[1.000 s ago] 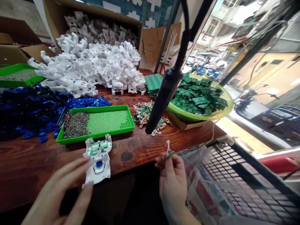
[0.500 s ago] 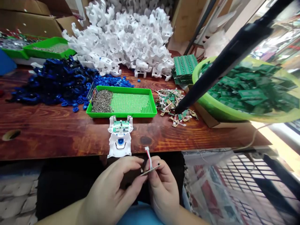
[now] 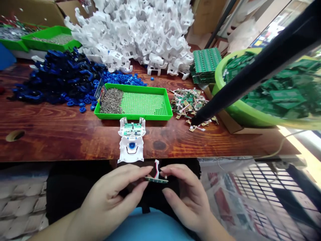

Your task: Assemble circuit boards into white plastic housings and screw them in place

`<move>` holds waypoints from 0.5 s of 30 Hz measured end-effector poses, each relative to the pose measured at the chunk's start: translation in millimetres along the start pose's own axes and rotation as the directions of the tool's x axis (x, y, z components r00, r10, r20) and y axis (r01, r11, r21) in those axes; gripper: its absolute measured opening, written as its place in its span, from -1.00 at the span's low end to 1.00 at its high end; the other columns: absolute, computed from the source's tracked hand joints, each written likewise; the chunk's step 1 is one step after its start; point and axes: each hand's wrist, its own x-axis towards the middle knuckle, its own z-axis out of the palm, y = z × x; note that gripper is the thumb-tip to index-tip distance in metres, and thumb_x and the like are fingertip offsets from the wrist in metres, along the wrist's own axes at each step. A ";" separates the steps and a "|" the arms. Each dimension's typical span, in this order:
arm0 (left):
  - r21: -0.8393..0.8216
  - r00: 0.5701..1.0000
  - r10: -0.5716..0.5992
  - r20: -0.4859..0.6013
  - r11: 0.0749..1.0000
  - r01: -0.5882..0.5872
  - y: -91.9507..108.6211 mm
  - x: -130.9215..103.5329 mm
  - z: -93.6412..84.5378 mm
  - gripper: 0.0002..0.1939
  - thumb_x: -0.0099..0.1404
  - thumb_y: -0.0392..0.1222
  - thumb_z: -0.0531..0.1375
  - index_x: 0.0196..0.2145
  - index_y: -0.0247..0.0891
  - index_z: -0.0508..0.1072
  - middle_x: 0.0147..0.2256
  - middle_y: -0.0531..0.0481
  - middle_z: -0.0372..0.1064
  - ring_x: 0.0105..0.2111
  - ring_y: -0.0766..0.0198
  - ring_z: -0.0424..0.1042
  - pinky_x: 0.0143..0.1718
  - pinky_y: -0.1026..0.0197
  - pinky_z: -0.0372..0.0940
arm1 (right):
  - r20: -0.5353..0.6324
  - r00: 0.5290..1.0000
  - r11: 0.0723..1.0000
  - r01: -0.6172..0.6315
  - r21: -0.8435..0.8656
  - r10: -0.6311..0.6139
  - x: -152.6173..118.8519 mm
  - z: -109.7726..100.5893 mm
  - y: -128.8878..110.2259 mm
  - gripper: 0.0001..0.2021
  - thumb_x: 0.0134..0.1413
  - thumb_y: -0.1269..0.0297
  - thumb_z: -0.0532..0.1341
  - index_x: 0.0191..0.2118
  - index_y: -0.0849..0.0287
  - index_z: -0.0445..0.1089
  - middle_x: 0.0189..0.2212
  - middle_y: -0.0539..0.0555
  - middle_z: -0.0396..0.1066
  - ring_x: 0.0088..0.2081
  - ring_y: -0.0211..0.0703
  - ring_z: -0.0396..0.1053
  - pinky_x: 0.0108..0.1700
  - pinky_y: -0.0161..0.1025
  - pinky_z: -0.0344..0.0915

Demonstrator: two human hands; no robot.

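We judge the circuit board (image 3: 157,180) light, stiff: grip edges, not wires (image 3: 156,171). Our left hand (image 3: 114,190) pinches it; our right hand (image 3: 192,194) stands parted.

Left hand (image 3: 114,195) moved from shell (image 3: 125,154) to pinching board (image 3: 156,180) by left end; board nearer level; right hand (image 3: 189,195) thumb now clear

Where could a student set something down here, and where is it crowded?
Bare wooden tabletop borders the two white casing parts on both sides: leftward, in front of the blue pieces; rightward, in front of the wired circuit boards. Crowded: the back, with heaped white shells, and right rear, with the basin.
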 end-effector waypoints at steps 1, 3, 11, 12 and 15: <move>-0.011 1.000 0.000 0.009 1.000 0.000 0.1 -0.6 -0.3 -0.59 0.18 -0.43 0.19 -0.06 -0.04 0.42 -0.24 0.13 0.52 -0.26 0.45 0.50 -0.15 0.52 0.34 | 0.039 0.999 0.998 0.009 -0.056 -0.007 1.0 -1.4 -1.2 -0.49 0.02 0.59 0.16 0.08 0.01 0.21 -0.19 0.09 0.39 -0.15 -0.19 0.37 -0.14 -0.23 0.39; -0.034 1.000 -0.005 0.003 0.999 0.005 0.8 -1.3 -0.4 -0.59 0.17 -0.43 0.20 -0.06 -0.05 0.43 -0.24 0.12 0.52 -0.26 0.44 0.50 -0.15 0.52 0.35 | 0.048 0.999 0.993 0.011 -0.120 -0.006 2.3 -0.5 -3.6 -0.50 0.00 0.63 0.17 0.04 0.00 0.25 -0.26 0.04 0.44 -0.23 -0.24 0.41 -0.20 -0.30 0.39; -0.061 0.999 0.001 -0.037 0.998 -0.003 2.6 -1.7 -4.9 -0.57 0.17 -0.47 0.19 -0.09 -0.01 0.47 -0.25 0.13 0.53 -0.27 0.42 0.51 -0.17 0.50 0.37 | -0.029 0.998 0.996 -0.061 -0.064 0.059 1.3 10.3 -6.0 -0.50 -0.02 0.66 0.19 -0.01 -0.05 0.33 -0.32 0.01 0.48 -0.31 -0.22 0.43 -0.27 -0.26 0.40; -0.061 0.999 0.003 -0.039 0.998 -0.005 2.6 -2.3 -5.7 -0.56 0.16 -0.48 0.19 -0.09 -0.01 0.47 -0.25 0.13 0.53 -0.28 0.43 0.50 -0.17 0.50 0.37 | -0.020 0.998 0.997 -0.057 -0.054 0.056 1.6 10.3 -5.7 -0.49 -0.01 0.66 0.18 -0.01 -0.06 0.33 -0.33 0.01 0.48 -0.31 -0.22 0.43 -0.28 -0.25 0.40; -0.074 0.999 -0.009 -0.045 0.997 0.005 3.4 -3.4 -7.8 -0.57 0.15 -0.50 0.18 -0.13 -0.01 0.49 -0.28 0.15 0.53 -0.30 0.45 0.50 -0.19 0.52 0.36 | 0.001 0.999 0.998 -0.048 -0.035 0.049 3.3 10.0 -5.1 -0.52 0.01 0.64 0.18 -0.03 -0.06 0.35 -0.35 0.00 0.46 -0.32 -0.22 0.41 -0.28 -0.24 0.39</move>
